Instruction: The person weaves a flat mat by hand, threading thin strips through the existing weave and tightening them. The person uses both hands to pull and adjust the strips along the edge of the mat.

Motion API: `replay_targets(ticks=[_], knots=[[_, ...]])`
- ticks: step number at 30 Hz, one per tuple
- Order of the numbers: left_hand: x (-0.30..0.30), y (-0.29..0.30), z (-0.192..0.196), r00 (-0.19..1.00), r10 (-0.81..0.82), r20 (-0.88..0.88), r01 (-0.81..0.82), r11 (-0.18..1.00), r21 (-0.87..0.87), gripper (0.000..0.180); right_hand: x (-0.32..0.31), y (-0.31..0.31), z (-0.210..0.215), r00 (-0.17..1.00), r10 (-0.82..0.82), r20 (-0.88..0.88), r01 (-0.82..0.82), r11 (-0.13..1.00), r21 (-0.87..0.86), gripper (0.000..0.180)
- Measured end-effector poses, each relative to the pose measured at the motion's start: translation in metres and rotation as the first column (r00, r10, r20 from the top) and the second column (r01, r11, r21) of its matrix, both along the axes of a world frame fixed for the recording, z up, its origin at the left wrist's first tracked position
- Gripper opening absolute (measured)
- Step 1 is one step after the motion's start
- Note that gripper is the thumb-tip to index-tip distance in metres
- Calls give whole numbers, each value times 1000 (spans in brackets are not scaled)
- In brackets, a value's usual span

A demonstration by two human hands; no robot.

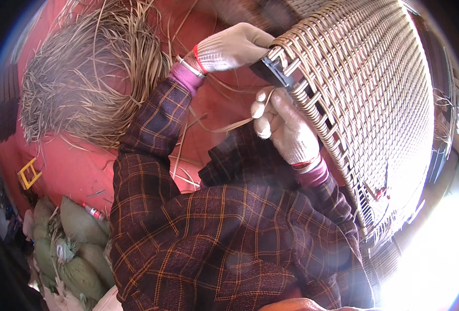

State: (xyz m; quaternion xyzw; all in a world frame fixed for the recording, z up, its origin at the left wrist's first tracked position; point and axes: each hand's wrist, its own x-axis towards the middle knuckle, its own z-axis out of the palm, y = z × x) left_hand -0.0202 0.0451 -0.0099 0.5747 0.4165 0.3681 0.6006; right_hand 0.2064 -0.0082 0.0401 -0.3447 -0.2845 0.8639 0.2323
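A large woven wicker piece [364, 78] rises at my right, brown and tightly woven, with loose strand ends along its near edge. My left hand [234, 47], in a white knitted glove with a red cuff, grips its upper left corner; the fingertips are partly hidden there. Just below that corner is a dark block-like fitting [275, 72] on the frame. Lower down, beside the wrapped edge, my right hand [287, 122] wears a matching glove. Its curled fingers pinch a thin flat weaving strip [237, 125] that trails off to the left.
A big heap of loose tan strips [97, 72] lies on a red surface [84, 168] at the left. Nearby are a yellow plastic frame [29, 173], a red-and-white tube [92, 211] and several stuffed green sacks [81, 259]. Plaid cloth [229, 238] covers my lap.
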Motion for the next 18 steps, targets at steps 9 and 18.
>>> replay_targets(ticks=[9, 18], knots=[[-4, 2, 9, 989, 48, -138, -46, 999, 20, 36, -1, 0, 5, 998, 9, 63, -12, 999, 49, 35], [-58, 20, 39, 687, 25, -726, 555, 627, 547, 25, 10, -12, 25, 864, 125, 487, -295, 911, 289, 35]])
